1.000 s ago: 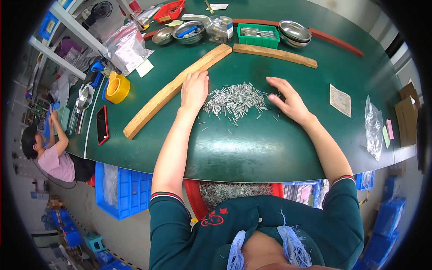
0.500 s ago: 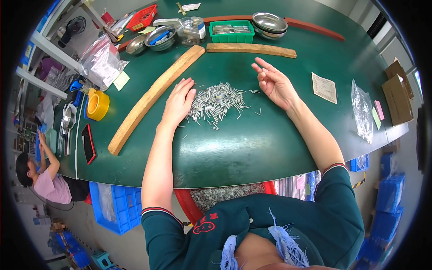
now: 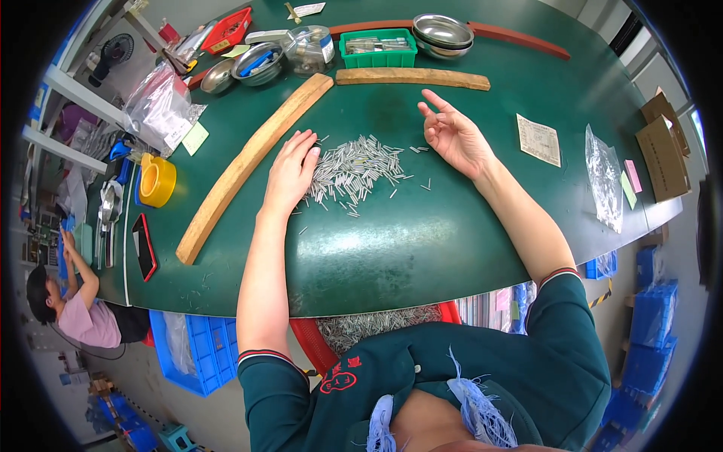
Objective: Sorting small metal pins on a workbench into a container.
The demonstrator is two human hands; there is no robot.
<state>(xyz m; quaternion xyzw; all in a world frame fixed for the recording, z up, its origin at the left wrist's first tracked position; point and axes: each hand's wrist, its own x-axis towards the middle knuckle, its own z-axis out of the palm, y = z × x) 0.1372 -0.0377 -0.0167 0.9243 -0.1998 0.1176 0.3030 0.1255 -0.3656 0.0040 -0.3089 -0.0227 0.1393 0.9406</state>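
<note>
A heap of small silvery metal pins [image 3: 352, 172] lies on the green table [image 3: 392, 248]. My left hand [image 3: 290, 172] rests flat, palm down, at the heap's left edge, fingers spread and touching the pins. My right hand [image 3: 452, 135] hovers to the right of the heap, palm up, fingers loosely curled and apart, with nothing visible in it. A few stray pins [image 3: 422, 184] lie between it and the heap.
A long wooden strip [image 3: 248, 162] slants left of my left hand; a shorter one [image 3: 410, 77] lies behind. At the back stand a green tray [image 3: 378, 47], metal bowls [image 3: 443, 34], a jar [image 3: 312, 47]. Yellow tape roll [image 3: 157, 179], phone [image 3: 143, 245], paper slip [image 3: 538, 139], plastic bag [image 3: 604, 177]. Another person [image 3: 71, 301] sits lower left.
My right hand lifted off the pin heap, moved right and turned palm up. My left hand stayed at the heap's left edge. The view shifted slightly.
</note>
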